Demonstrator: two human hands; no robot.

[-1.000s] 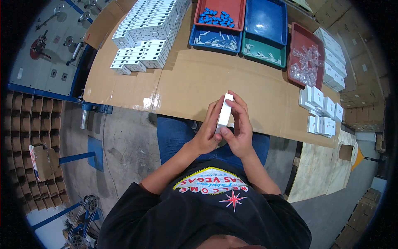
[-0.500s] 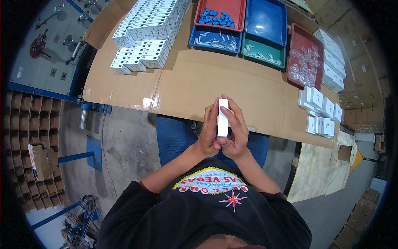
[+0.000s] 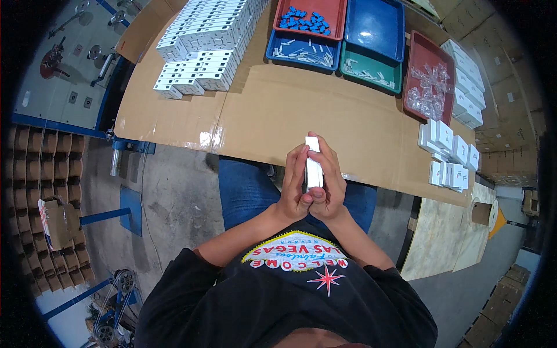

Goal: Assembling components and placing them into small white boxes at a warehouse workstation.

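A small white box (image 3: 314, 168) stands on edge between my two palms, its narrow side facing up. My left hand (image 3: 292, 184) presses on its left face, fingers pointing away from me. From the other side my right hand (image 3: 332, 181) grips it, fingers bent over the far part of the narrow side. The thumbs come together at the near end. Both hands hold the box above my lap, at the front edge of the cardboard-covered table (image 3: 278, 116). The broad faces of the box are hidden by my palms.
Stacked white boxes (image 3: 203, 40) fill the table's far left. Farther back are a red tray of blue parts (image 3: 279, 26), blue (image 3: 371, 35) and green (image 3: 371, 81) trays, and a dark red tray with clear plastic pieces (image 3: 413, 107). Small white boxes (image 3: 444, 139) sit at the right.
Both hands stay closed around the white box. The box has tilted slightly, and my fingers and thumbs have shifted a little over it.
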